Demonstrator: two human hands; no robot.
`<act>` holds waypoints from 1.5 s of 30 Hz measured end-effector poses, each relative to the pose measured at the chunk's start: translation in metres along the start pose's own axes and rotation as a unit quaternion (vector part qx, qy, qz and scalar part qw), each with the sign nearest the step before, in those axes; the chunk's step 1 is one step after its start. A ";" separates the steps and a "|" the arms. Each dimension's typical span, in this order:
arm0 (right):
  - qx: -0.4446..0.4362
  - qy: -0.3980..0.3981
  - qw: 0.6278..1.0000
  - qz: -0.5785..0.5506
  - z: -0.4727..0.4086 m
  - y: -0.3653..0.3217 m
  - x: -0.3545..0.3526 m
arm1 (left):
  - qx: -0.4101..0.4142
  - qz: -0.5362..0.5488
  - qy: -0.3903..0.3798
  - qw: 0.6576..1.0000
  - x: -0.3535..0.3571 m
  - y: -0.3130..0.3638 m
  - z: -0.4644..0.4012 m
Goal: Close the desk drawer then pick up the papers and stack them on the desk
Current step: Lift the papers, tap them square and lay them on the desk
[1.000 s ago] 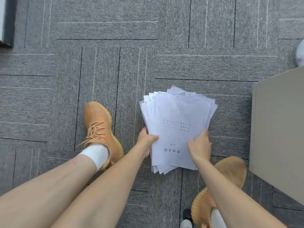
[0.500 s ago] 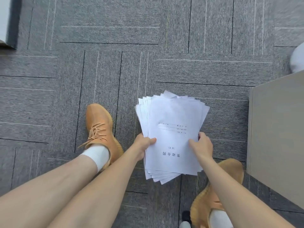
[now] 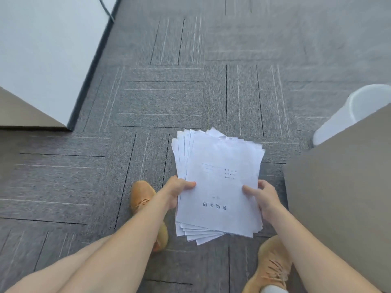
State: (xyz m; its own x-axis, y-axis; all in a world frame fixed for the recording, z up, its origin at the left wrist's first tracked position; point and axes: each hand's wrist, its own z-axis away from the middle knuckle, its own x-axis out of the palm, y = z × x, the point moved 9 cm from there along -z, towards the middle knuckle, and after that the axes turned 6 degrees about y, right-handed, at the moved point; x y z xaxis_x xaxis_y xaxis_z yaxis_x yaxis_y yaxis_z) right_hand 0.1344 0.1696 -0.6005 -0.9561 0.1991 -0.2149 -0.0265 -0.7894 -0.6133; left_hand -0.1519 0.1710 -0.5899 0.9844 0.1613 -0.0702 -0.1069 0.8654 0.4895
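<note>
Above the carpet (image 3: 160, 98), papers (image 3: 220, 185) raised higher, view tilted up.

Bright even daylight, soft faint shadows, slight motion blur, wide-angle bending at edges

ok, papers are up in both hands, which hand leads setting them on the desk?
Probably the right hand. It grips the right edge of the papers, right beside the tan desk surface at frame right. The left hand holds the far edge, over the carpet, so it would better just steady the stack.
</note>
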 end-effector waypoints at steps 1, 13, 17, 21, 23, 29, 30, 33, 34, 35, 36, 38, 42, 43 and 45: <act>-0.026 -0.009 1.000 -0.003 0.018 -0.028 -0.003 | 0.021 0.002 0.008 1.000 -0.003 0.020 0.015; -0.306 0.009 0.948 -0.090 0.304 -0.250 -0.134 | 0.311 0.037 -0.073 0.947 0.034 0.217 0.325; -0.390 0.083 0.907 -0.136 0.425 -0.276 -0.211 | 0.389 0.011 -0.131 0.912 0.059 0.240 0.448; -0.457 0.161 0.857 -0.174 0.544 -0.275 -0.298 | 0.484 -0.058 -0.178 0.855 0.095 0.244 0.561; -0.479 0.192 0.836 -0.185 0.598 -0.261 -0.341 | 0.517 -0.088 -0.189 0.831 0.119 0.233 0.617; -0.486 0.301 0.791 -0.219 0.722 -0.181 -0.462 | 0.579 -0.140 -0.248 0.764 0.208 0.180 0.753; -0.480 0.316 0.787 -0.223 0.736 -0.165 -0.479 | 0.585 -0.146 -0.257 0.755 0.224 0.169 0.770; -0.463 0.372 0.768 -0.239 0.773 -0.112 -0.526 | 0.594 -0.179 -0.303 0.723 0.276 0.131 0.813; -0.455 0.391 0.760 -0.248 0.785 -0.095 -0.539 | 0.597 -0.190 -0.313 0.714 0.294 0.119 0.823; -0.450 0.407 0.752 -0.258 0.796 -0.079 -0.550 | 0.597 -0.200 -0.327 0.705 0.310 0.105 0.834; -0.444 0.419 0.744 -0.271 0.805 -0.063 -0.560 | 0.592 -0.204 -0.342 0.701 0.326 0.092 0.843; -0.432 0.446 0.728 -0.291 0.821 -0.033 -0.577 | 0.574 -0.206 -0.371 0.701 0.355 0.065 0.860; -0.387 0.525 0.696 -0.301 0.848 0.019 -0.605 | 0.553 -0.211 -0.419 0.688 0.400 0.013 0.883; -0.371 0.540 0.691 -0.304 0.852 0.030 -0.610 | 0.550 -0.217 -0.436 0.679 0.409 0.000 0.887; -0.339 0.565 0.688 -0.304 0.854 0.051 -0.620 | 0.543 -0.229 -0.459 0.665 0.424 -0.022 0.889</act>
State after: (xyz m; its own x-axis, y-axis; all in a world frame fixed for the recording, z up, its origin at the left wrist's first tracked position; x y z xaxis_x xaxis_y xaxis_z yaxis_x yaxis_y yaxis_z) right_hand 0.4768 -0.4898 0.1507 0.0183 0.9996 0.0204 0.1871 0.0166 -0.9822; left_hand 0.3918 -0.2012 0.1424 0.6034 -0.7895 -0.1119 -0.0932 -0.2091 0.9734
